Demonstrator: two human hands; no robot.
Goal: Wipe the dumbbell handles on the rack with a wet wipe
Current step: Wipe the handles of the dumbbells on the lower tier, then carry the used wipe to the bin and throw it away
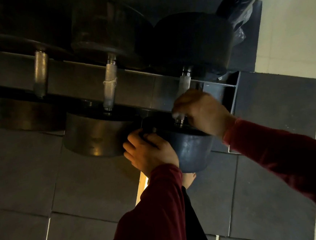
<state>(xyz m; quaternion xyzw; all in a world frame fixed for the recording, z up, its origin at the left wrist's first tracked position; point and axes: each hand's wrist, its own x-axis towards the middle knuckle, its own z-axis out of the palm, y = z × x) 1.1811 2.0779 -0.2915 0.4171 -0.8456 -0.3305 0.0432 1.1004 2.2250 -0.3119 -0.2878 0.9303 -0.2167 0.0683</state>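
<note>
Dumbbells, three on the rack (232,89), handles toward the camera, across the upper half of the frame.
Right hand (199,109) curls round the low end of the right dumbbell handle (184,83), a white wet wipe (177,115) showing under its fingers. Left hand (148,152), fingers curled, grips the rim of that dumbbell's near head (191,151), centre frame. Middle handle (110,84) and left handle (40,74) stand free. Two red sleeves, dark floor tiles (26,187) below.
</note>
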